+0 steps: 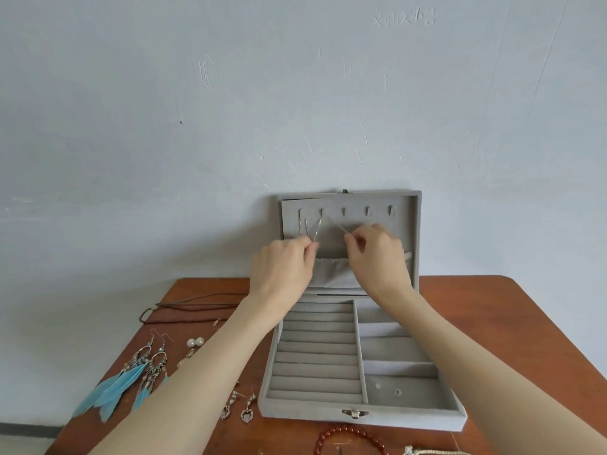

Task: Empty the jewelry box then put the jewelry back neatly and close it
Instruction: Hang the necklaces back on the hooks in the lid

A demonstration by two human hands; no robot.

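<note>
The grey velvet jewelry box [356, 418] stands open on the brown table, its lid [414, 224] upright against the wall. A thin silver chain necklace [86, 230]... hangs from the second hook in the lid. My left hand [282, 270] pinches one strand of the silver chain necklace [317, 226], and my right hand [377, 257] pinches the other strand near its end. Ring rolls [317, 353] fill the tray's left half. Small studs [397, 392] lie in the front right compartment.
Left of the box lie blue feather earrings [121, 382], pearl earrings [195, 342], a brown cord necklace [190, 310] and silver drop earrings [238, 408]. A red bead bracelet [348, 435] and a beige cord [437, 451] lie at the front edge. The wall stands right behind.
</note>
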